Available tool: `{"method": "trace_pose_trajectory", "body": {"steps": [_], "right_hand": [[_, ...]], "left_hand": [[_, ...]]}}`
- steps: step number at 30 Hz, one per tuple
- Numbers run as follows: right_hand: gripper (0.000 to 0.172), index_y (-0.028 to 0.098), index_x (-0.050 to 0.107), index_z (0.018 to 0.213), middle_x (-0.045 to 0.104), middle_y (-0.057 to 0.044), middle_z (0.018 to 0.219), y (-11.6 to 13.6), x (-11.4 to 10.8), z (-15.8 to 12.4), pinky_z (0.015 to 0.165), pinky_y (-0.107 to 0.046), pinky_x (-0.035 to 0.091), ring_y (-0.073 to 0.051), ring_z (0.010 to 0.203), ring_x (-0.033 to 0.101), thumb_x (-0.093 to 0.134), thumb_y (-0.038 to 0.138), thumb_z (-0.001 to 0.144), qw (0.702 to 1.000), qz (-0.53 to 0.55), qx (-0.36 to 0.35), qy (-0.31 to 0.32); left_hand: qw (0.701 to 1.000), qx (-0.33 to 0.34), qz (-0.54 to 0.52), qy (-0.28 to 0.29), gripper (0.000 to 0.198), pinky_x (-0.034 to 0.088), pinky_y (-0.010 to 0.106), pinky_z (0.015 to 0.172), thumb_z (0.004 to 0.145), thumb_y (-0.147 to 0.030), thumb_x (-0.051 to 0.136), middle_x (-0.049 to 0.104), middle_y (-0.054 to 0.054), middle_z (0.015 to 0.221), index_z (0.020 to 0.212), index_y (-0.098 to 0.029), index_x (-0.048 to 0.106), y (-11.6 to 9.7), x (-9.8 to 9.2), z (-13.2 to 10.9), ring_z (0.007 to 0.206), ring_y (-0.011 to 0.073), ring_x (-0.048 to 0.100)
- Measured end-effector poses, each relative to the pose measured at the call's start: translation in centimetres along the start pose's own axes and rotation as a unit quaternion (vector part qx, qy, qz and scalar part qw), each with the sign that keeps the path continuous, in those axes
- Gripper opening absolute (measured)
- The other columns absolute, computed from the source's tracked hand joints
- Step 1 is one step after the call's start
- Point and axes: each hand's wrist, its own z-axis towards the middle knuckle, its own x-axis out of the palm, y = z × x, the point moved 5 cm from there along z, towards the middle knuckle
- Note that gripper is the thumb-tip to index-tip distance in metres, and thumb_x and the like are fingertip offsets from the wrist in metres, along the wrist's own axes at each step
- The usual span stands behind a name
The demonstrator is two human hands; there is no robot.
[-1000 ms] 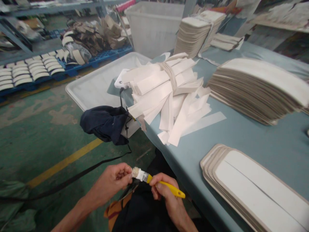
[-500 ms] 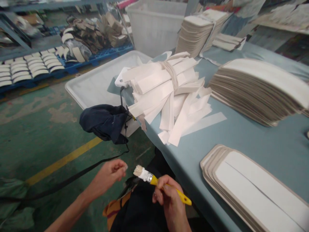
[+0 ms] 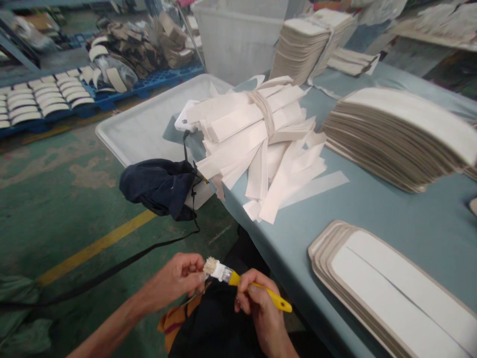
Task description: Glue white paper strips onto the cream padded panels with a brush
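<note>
My right hand (image 3: 259, 293) is closed around the yellow handle of a paintbrush (image 3: 234, 278), held over my lap beside the table edge. White paste coats the base of its pale bristles and part of the metal band. The bristles point left, towards my left hand (image 3: 186, 273). That hand is curled, thumb and fingers pinched together right at the bristle tips. Whether it grips a few bristles or a small bit of something, I cannot tell.
A blue-grey table (image 3: 298, 248) bears a bundle of white strips (image 3: 242, 124), a stack of curved boards (image 3: 395, 144) and a stack of white-topped boards (image 3: 395, 288). A dark blue cloth bag (image 3: 158, 186) hangs at the corner by a white tub (image 3: 126, 134).
My left hand has moved right and slightly down, from apart to the bristle tips. The paintbrush in my right hand has shifted slightly left.
</note>
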Motion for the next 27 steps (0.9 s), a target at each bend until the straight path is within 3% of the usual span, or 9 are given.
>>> {"method": "trace_pose_trajectory", "body": {"steps": [6,12,17,20,23,25,27], "right_hand": [[0.028,0.018,0.072,0.074,0.043,0.006,0.05,0.3,0.2,0.0,0.053,-0.025,0.036,-0.011,0.049,0.035,0.066,0.045,0.08,1.0,-0.025,-0.003,0.01],[0.03,0.018,0.072,0.075,0.046,0.005,0.052,0.5,0.3,0.0,0.055,-0.026,0.033,-0.011,0.05,0.038,0.067,0.047,0.081,0.998,-0.052,0.006,0.018],[0.03,0.02,0.076,0.081,0.057,0.0,0.066,-0.2,0.1,-1.3,0.061,-0.028,0.038,-0.016,0.063,0.051,0.06,0.045,0.089,0.981,-0.196,-0.011,0.007],[0.027,0.021,0.076,0.084,0.061,-0.001,0.073,-0.3,-0.1,-2.0,0.068,-0.028,0.042,-0.018,0.072,0.055,0.059,0.041,0.091,0.962,-0.272,-0.024,-0.008],[0.033,0.02,0.073,0.079,0.056,0.0,0.065,-0.1,-0.5,-1.8,0.063,-0.028,0.04,-0.017,0.065,0.051,0.055,0.045,0.09,0.967,-0.254,-0.032,0.007],[0.036,0.019,0.071,0.078,0.054,0.001,0.063,0.0,-0.9,-1.3,0.059,-0.027,0.038,-0.016,0.06,0.048,0.053,0.048,0.09,0.973,-0.23,-0.034,0.015],[0.038,0.019,0.071,0.078,0.053,0.001,0.062,-0.1,-1.1,-0.9,0.056,-0.027,0.037,-0.015,0.057,0.047,0.053,0.05,0.09,0.976,-0.215,-0.032,0.025]], "left_hand": [[1.0,-0.006,-0.008,0.019,0.035,0.042,0.024,0.056,0.073,-0.056,0.063,0.068,0.0,0.066,0.074,-0.021,0.056,0.3,-0.1,0.0,0.056,0.0128,0.055],[1.0,-0.008,0.028,0.01,0.029,0.035,0.023,0.052,0.074,-0.049,0.059,0.064,-0.001,0.061,0.068,-0.021,0.055,-0.1,-0.2,0.1,0.05,0.0107,0.047],[0.996,0.005,0.08,-0.027,0.021,0.029,0.025,0.054,0.068,-0.042,0.051,0.049,-0.004,0.055,0.061,-0.022,0.05,0.9,-0.1,1.1,0.055,0.0115,0.041],[0.989,0.008,0.127,-0.073,0.022,0.023,0.026,0.055,0.066,-0.041,0.054,0.041,-0.006,0.055,0.057,-0.021,0.048,2.7,-1.6,2.0,0.057,0.0109,0.035],[0.979,-0.004,0.162,-0.125,0.024,0.02,0.027,0.055,0.065,-0.042,0.056,0.037,-0.006,0.055,0.056,-0.022,0.046,4.5,-4.3,1.9,0.057,0.011,0.032],[0.978,-0.011,0.164,-0.131,0.026,0.023,0.026,0.055,0.069,-0.046,0.052,0.039,-0.006,0.056,0.061,-0.022,0.049,5.2,-5.3,1.4,0.057,0.0117,0.034],[0.982,-0.007,0.157,-0.108,0.03,0.031,0.026,0.057,0.075,-0.049,0.05,0.047,-0.004,0.06,0.068,-0.021,0.054,5.0,-5.0,0.8,0.059,0.0131,0.041]]}}
